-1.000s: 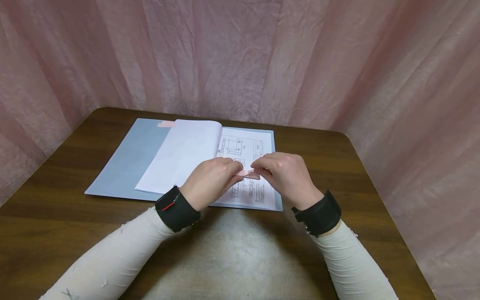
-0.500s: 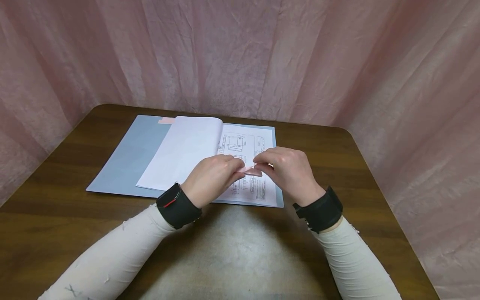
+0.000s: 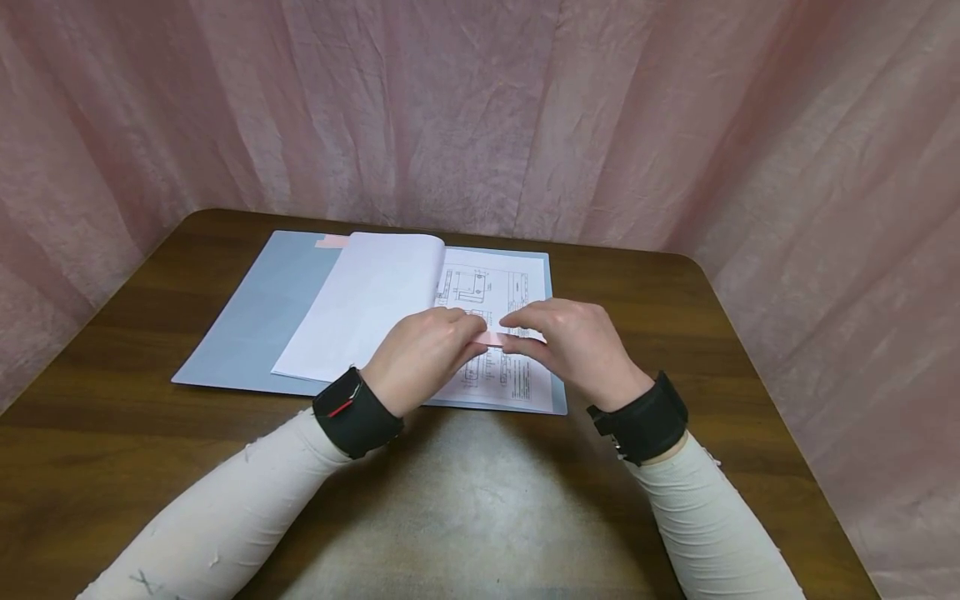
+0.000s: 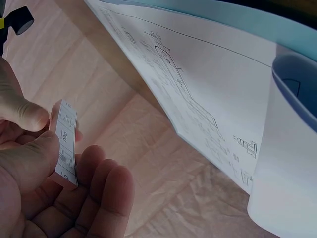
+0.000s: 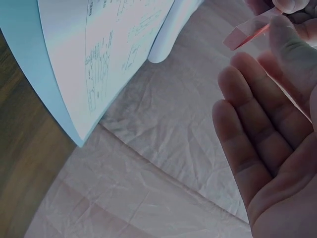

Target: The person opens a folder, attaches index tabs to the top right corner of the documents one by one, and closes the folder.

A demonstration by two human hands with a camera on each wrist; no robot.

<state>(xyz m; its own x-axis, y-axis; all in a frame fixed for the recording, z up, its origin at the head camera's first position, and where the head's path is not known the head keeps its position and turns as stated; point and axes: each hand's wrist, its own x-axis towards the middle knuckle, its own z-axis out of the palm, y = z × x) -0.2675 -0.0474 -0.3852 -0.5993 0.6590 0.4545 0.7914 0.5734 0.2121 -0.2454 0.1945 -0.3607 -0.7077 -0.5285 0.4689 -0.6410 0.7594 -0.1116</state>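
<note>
My left hand [image 3: 423, 354] pinches a small, narrow pad of pink sticky notes [image 3: 491, 339] between thumb and fingers, close over the open pages. Printed white backing shows on the pad [image 4: 67, 141] in the left wrist view, with its pink edges around it. At the pad's right end is my right hand [image 3: 576, 346], its thumb touching the pad and its index finger held apart above. The other right fingers [image 5: 242, 139] are loosely bent with nothing in them. Below both hands lies a page with technical drawings [image 3: 528, 379], partly hidden by them.
An open blue-grey folder [image 3: 247, 325] lies on the brown wooden table [image 3: 637, 292]. Its turned white sheet [image 3: 375, 283] curls over to the left. A pink sticky strip [image 3: 332, 242] shows at the cover's top edge. Pink curtains [image 3: 480, 117] hang behind the table.
The right index finger and thumb have parted and shifted slightly left along the pad. The pad's lifted pink flap now lies flatter. The left hand and folder are nearly unmoved.
</note>
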